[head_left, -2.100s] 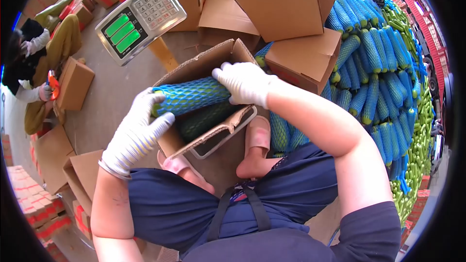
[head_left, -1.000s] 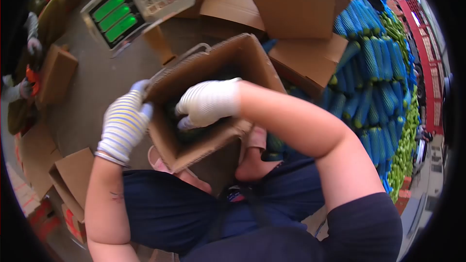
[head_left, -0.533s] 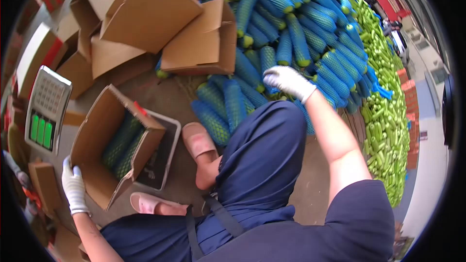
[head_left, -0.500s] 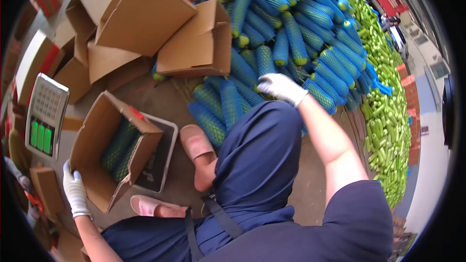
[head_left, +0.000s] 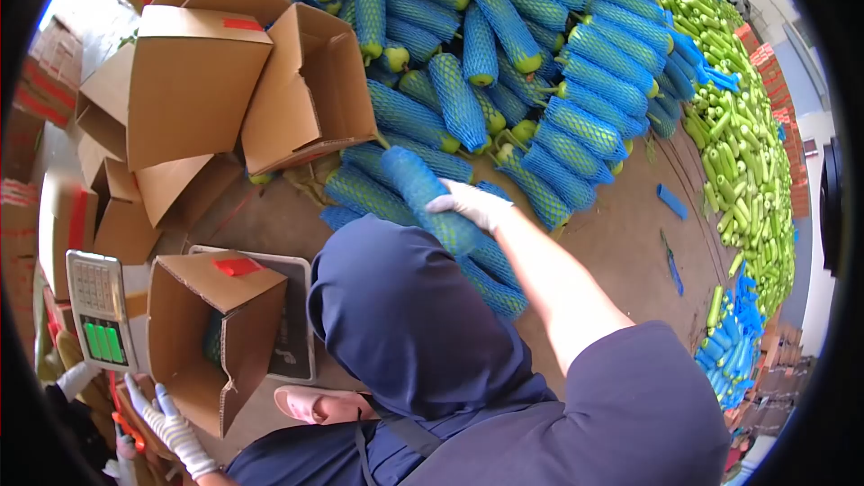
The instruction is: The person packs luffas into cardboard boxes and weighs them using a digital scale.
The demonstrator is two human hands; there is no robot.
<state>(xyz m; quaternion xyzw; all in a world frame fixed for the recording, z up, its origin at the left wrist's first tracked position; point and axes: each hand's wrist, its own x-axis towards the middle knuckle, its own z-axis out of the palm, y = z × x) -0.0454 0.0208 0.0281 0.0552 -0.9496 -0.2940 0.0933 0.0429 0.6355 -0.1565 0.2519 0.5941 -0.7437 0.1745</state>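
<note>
My right hand (head_left: 472, 204), in a white glove, grips a green gourd in blue netting (head_left: 430, 198) above the near edge of the netted pile (head_left: 468, 99). At the lower left, my left hand (head_left: 171, 427), gloved too, has its fingers spread against the outer side of an open cardboard box (head_left: 187, 342). That box stands tilted on a scale platform (head_left: 301, 306), and part of a netted gourd (head_left: 213, 337) shows inside it. Beside the box is the scale's display (head_left: 105, 342), lit green.
Several open cardboard boxes (head_left: 193, 90) are heaped at the upper left. Bare green gourds (head_left: 738, 171) form a long pile on the right, near loose blue netting (head_left: 731, 342). Another person's gloved hand (head_left: 76, 380) shows at the left edge.
My right hand has lifted a netted gourd and moved slightly left and down. My left hand has shifted lower along the box. The view has turned, and my knee has moved.
</note>
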